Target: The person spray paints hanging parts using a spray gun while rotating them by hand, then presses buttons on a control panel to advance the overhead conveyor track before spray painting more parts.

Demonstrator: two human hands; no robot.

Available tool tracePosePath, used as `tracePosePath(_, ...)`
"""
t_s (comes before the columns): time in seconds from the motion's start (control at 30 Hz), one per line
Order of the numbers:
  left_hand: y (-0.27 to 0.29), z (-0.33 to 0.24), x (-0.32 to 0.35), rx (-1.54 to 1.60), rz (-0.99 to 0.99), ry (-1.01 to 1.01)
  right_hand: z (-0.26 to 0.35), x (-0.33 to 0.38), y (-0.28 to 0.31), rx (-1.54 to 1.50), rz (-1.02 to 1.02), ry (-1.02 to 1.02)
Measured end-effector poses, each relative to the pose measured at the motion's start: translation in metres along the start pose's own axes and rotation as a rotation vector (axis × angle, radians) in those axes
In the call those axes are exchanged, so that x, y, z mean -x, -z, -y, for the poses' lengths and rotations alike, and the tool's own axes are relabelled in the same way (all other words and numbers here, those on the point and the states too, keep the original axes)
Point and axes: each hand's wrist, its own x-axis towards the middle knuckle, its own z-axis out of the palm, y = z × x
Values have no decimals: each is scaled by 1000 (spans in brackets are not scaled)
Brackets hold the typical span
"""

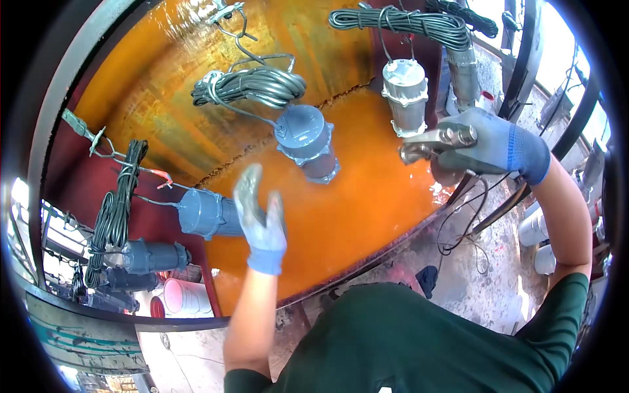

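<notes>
My right hand [475, 141], in a grey-blue glove, is wrapped round a metal spray gun [429, 141] that points left, with a thin hose [481, 216] hanging below. My left hand [259, 209], gloved too, is raised with fingers apart and holds nothing. Just beside it hangs a blue-grey cylindrical motor housing [203, 213]; whether they touch I cannot tell. A second blue-grey housing [304, 141] hangs in the middle, tilted, under its coiled cable [252, 86]. Near the spray gun hangs a bare silvery housing [405, 95].
Behind the housings stands an orange-stained booth [288, 39] with an orange wet-looking base [367, 216]. More housings [154, 257] hang at the left with cable coils [118, 203]. White buckets [187, 296] stand lower left, others [534, 229] at right. Dark frame bars [524, 59] cross the right.
</notes>
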Motion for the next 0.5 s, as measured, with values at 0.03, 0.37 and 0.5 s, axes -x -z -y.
tracePosePath(0.03, -2, -15, -33, -129, -19, -213, -6, 1, -3, -37, -54, -106)
tracePosePath(0.37, -32, -42, -135, -348, 17, -541, -55, 5, -23, -562, -317, 76)
tracePosePath(0.5, -21, -36, -128, -281, 23, -452, -64, 10, -18, -216, -196, 207)
